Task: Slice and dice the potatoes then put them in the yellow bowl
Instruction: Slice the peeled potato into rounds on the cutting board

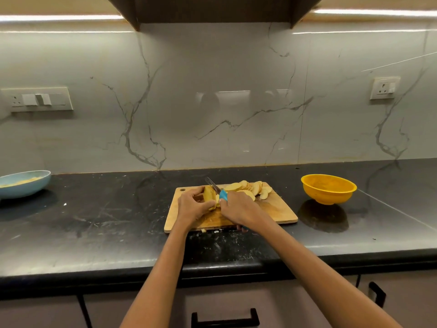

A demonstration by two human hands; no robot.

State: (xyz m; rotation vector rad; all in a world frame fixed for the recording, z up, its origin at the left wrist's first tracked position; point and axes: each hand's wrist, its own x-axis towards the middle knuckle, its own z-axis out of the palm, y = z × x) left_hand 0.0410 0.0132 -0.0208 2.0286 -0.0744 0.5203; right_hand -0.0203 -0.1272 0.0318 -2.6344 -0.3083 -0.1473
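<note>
A wooden cutting board (279,213) lies on the black counter. My left hand (191,205) grips a potato piece (209,195) at the board's left end. My right hand (238,207) grips a knife with a blue handle (223,195); its blade (211,183) points away from me, right beside the potato. Several round potato slices (248,189) are piled at the board's far side, right of the knife. The yellow bowl (328,189) stands to the right of the board, and nothing shows inside it.
A light blue dish (23,183) with pale food sits at the far left of the counter. A few small potato scraps (209,231) lie by the board's near edge. Marble backsplash behind holds sockets. Drawers with black handles (224,319) run below the counter edge.
</note>
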